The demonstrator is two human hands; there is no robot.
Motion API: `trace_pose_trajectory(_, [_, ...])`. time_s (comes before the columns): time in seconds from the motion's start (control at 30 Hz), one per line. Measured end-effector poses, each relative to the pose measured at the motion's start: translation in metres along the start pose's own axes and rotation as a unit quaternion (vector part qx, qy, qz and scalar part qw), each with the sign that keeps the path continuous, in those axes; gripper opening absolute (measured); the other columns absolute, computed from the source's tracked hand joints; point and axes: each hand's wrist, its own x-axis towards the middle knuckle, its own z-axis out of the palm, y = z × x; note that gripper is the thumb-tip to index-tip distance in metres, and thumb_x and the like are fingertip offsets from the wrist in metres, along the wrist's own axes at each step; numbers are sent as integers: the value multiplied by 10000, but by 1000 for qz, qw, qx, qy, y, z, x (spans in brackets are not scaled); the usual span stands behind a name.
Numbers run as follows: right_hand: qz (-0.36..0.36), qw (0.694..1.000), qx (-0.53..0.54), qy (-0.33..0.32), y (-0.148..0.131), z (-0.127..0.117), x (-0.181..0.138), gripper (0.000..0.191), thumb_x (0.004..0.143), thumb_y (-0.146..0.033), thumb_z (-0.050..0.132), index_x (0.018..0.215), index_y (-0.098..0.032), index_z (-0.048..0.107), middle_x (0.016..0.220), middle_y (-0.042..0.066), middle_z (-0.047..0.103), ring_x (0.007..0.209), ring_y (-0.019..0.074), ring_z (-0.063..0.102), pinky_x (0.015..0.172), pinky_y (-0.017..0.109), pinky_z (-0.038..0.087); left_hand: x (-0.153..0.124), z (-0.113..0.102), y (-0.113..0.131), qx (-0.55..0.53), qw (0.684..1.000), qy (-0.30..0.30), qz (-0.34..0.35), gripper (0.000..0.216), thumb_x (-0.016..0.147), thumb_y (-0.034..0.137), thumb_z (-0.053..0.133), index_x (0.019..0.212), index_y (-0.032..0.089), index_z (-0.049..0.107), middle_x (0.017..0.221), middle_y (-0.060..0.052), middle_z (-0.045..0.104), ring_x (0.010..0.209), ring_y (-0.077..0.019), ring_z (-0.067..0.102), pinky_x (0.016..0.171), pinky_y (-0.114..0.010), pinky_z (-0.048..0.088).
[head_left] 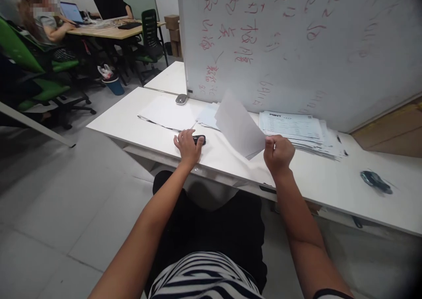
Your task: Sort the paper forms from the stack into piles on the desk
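My right hand [278, 154] is closed on the lower right corner of a white paper sheet [239, 125], which is raised and tilted above the desk. Low on the desk, my left hand [189, 147] curls over a small black object [202, 139], whose rounded end shows beyond the thumb; the rest is hidden under the hand. Behind the left hand lies a white sheet with a dark edge [165, 113]. Light-blue printed papers [207, 115] lie partly behind the raised sheet. To the right is a stack of printed forms [290, 126].
A whiteboard [227, 39] with red writing stands along the desk's back. A computer mouse [181, 99] lies at the back left, and a dark blurred object [376, 181] at the right. A cardboard box [392, 127] stands behind it. Another person [52, 28] sits at the far-left table.
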Motion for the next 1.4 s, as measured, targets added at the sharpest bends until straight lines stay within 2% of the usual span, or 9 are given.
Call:
trace_pose_trajectory(0.2, [-59, 998, 14, 11, -6, -29, -32, 300, 962, -410, 367, 787, -223, 523, 672, 36, 621, 637, 162, 574, 649, 293, 421, -8, -10, 12, -132, 981, -90, 113, 728, 773, 681, 502, 1281, 161, 475, 1280, -164, 539, 1251, -302, 415, 1075, -458, 284])
trace_pose_trajectory(0.37, [112, 991, 66, 18, -13, -37, -56, 292, 937, -457, 385, 824, -230, 532, 730, 35, 613, 676, 172, 588, 662, 306, 447, -33, -25, 47, -298, 933, -202, 5, 441, 829, 521, 548, 1151, 222, 516, 1082, -75, 635, 991, -208, 597, 868, -341, 474])
trace_pose_trajectory(0.43, [238, 964, 120, 24, -25, -39, -64, 275, 901, -480, 441, 983, -233, 530, 859, 52, 617, 788, 187, 611, 726, 326, 469, -43, -26, 57, -333, 920, -205, -40, 356, 838, 472, 554, 1094, 227, 521, 1034, -50, 644, 957, -186, 609, 856, -322, 482])
trace_pose_trajectory(0.57, [412, 873, 261, 25, -49, -39, -71, 584, 821, -472, 568, 1311, -239, 353, 988, 52, 608, 901, 186, 611, 823, 347, 480, -51, -20, 63, -352, 912, -179, -106, 320, 835, 410, 566, 1086, 229, 483, 1055, -44, 625, 976, -171, 605, 872, -312, 481])
trace_pose_trajectory(0.77, [471, 792, 388, -35, -52, -29, -77, 407, 746, -440, 655, 1064, -209, 548, 1101, 78, 652, 1035, 208, 600, 924, 364, 451, -50, -5, 57, -368, 906, -184, -100, 513, 783, 306, 616, 1233, 222, 384, 1229, -86, 558, 1100, -171, 564, 915, -300, 456])
trace_pose_trajectory(1.0, [480, 803, 349, -60, -48, -23, -89, 394, 764, -444, 618, 1059, -189, 566, 1068, 90, 673, 1008, 224, 607, 927, 395, 434, -58, -3, 53, -313, 918, -219, -102, 311, 820, 323, 557, 1092, 207, 463, 996, -46, 634, 909, -168, 609, 807, -307, 479])
trace_pose_trajectory(1.2, [462, 852, 231, -83, -48, -46, -101, 323, 799, -438, 582, 1037, -222, 607, 1053, 84, 680, 998, 254, 605, 932, 424, 433, -37, -24, 45, -182, 968, -170, 42, 518, 845, 376, 545, 1302, 199, 379, 1198, -115, 565, 1108, -222, 530, 958, -376, 402])
trace_pose_trajectory(1.3, [483, 829, 275, -64, -52, -57, -115, 311, 780, -428, 615, 1009, -217, 628, 1059, 75, 687, 1016, 252, 604, 944, 434, 441, -8, -33, 26, -36, 989, -126, 68, 505, 857, 416, 528, 1302, 204, 417, 1234, -143, 546, 1210, -285, 442, 1028, -444, 305])
trace_pose_trajectory(1.4, [537, 760, 362, -58, -61, -62, -129, 362, 751, -409, 655, 1055, -213, 629, 1078, 64, 692, 998, 242, 628, 906, 424, 480, 16, -31, 2, 92, 980, -164, 59, 446, 828, 457, 559, 1201, 217, 515, 1200, -153, 555, 1195, -334, 428, 997, -474, 296])
